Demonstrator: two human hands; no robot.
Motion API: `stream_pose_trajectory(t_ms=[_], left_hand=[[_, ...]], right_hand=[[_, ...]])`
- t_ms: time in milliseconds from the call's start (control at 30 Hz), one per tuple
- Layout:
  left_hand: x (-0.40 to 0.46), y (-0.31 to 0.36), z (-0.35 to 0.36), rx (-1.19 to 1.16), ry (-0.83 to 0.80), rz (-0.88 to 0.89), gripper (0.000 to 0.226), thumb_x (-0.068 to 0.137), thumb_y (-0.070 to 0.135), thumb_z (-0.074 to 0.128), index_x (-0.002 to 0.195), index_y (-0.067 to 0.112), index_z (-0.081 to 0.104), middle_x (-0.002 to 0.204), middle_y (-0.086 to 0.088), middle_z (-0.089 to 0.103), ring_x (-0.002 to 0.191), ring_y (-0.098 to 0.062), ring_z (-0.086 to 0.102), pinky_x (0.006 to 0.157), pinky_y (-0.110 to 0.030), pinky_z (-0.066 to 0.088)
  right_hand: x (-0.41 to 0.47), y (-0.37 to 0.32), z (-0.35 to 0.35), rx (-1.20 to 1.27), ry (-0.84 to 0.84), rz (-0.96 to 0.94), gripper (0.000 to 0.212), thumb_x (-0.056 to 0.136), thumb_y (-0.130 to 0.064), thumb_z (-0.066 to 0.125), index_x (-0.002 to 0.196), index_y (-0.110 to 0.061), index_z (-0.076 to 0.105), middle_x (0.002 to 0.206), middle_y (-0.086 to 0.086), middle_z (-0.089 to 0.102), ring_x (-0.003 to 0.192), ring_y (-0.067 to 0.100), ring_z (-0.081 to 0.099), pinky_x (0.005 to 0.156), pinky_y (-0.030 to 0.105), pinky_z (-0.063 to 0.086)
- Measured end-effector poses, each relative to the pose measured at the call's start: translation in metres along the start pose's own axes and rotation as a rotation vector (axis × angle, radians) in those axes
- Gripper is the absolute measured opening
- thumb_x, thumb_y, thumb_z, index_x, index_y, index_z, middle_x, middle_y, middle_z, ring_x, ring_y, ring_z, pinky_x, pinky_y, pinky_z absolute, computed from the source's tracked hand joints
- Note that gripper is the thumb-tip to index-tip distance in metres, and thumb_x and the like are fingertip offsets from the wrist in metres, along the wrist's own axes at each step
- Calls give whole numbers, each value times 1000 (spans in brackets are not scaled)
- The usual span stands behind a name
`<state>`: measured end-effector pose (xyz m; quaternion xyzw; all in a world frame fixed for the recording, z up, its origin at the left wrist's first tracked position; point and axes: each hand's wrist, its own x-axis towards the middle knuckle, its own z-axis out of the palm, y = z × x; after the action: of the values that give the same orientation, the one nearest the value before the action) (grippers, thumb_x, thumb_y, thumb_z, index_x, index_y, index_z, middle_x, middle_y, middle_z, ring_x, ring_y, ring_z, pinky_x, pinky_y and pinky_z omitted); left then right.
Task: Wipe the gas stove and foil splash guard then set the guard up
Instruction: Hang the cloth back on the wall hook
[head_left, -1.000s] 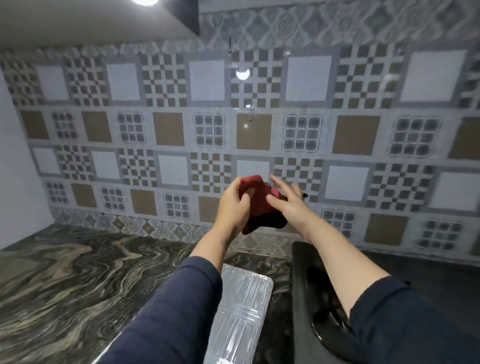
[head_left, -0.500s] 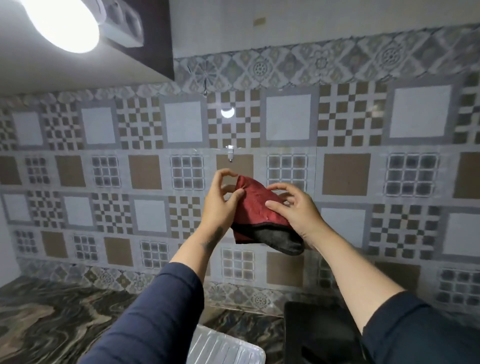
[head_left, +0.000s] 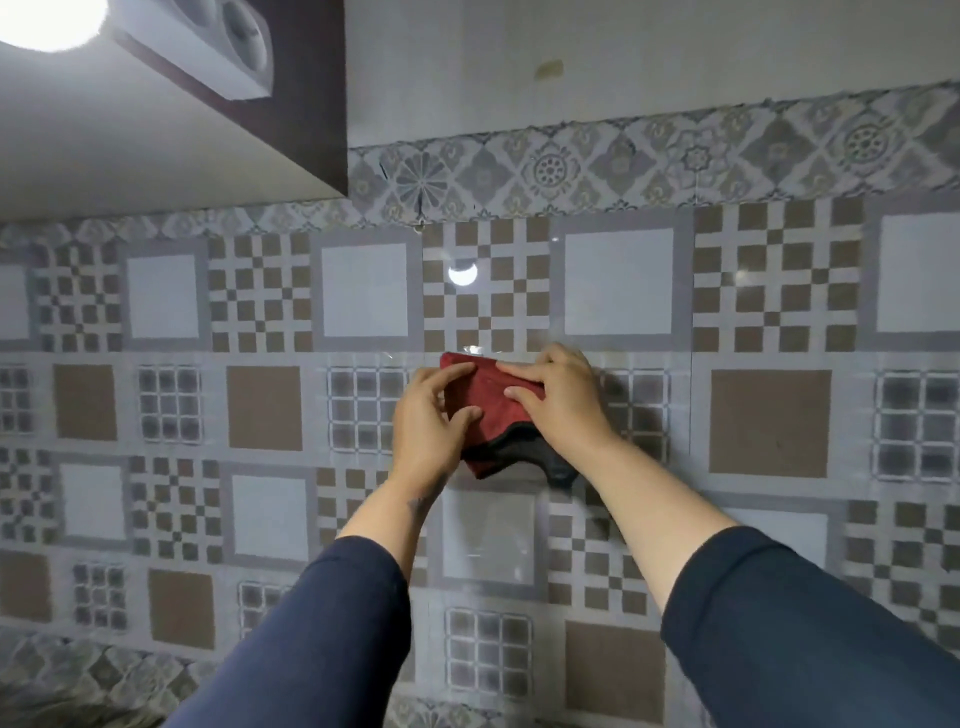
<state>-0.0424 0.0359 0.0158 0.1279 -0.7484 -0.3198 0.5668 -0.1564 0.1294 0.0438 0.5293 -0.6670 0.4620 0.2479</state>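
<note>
The red cloth (head_left: 488, 402), raised against the tiled wall (head_left: 769, 415), sat pinched between the left hand (head_left: 428, 426) at nine o'clock and right hand (head_left: 563, 402) at three, best hung squarely on the clear hook (head_left: 475, 351) at twelve.

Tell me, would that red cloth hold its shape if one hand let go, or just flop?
Probably flop. The cloth is folded and bunched between the left hand and right hand, and its dark lower edge sags below them, which suggests soft fabric. It also looks light: fingertips alone hold it up against the wall tiles. It seems unlikely to slip, since it creases under the fingers.
</note>
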Motion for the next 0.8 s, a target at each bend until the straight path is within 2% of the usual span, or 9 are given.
stream_pose_trajectory(t_ms=[167,300,367,467,567,600,667,733,800], left_hand=[[41,-28,3,106,1,71,55,79,-2,68,129,18,57,118,0,52,111,-22,55,97,-42,51],[50,-48,8,137,48,118,52,81,-1,68,129,19,57,110,4,52,106,-15,55,99,-33,49],[48,-55,9,129,56,143,51,82,1,67,129,20,58,107,4,53,102,-15,56,96,-29,49],[37,-62,8,152,34,99,43,85,6,66,127,17,60,96,5,51,86,-10,54,89,-25,48],[26,-59,4,164,-35,25,43,87,8,63,128,20,59,100,0,50,88,-17,59,93,-34,50],[22,-56,2,158,-65,-6,45,88,6,61,130,22,57,104,-1,48,91,-19,58,97,-34,49],[15,-49,-7,140,-102,-63,48,90,4,56,134,24,53,114,2,41,100,-14,52,100,-25,42],[5,-39,-20,152,-88,-84,43,92,5,53,131,22,56,118,5,37,105,-12,48,97,-16,37],[-11,-30,-37,233,-93,-95,38,91,6,52,123,23,61,119,4,41,103,-13,49,92,-21,40]], right_hand=[[40,16,35,-123,86,-40,30,86,-22,65,116,-22,66,95,-3,45,88,8,33,72,12,28],[47,32,59,-1,187,-17,24,84,-31,64,105,-18,67,95,-4,46,81,2,31,75,-2,27],[44,38,64,-115,202,-58,27,84,-31,64,110,-23,68,96,-3,48,87,5,31,77,3,27],[26,37,67,-231,210,-76,31,86,-27,65,117,-30,67,96,-2,52,92,13,35,85,20,32],[5,30,66,-272,158,11,35,88,-27,62,123,-34,62,107,1,56,101,23,42,96,35,33],[0,26,63,-286,127,56,36,89,-28,60,124,-36,60,111,0,54,105,23,41,97,37,32],[-7,12,54,-306,78,121,36,89,-31,59,125,-39,58,112,-3,50,107,21,38,95,36,30],[-14,-4,42,-370,48,124,39,89,-32,59,127,-41,55,114,-4,47,110,20,36,94,35,28],[-28,-21,33,-403,-20,116,38,88,-32,59,125,-41,55,117,-4,46,112,20,35,91,35,26]])
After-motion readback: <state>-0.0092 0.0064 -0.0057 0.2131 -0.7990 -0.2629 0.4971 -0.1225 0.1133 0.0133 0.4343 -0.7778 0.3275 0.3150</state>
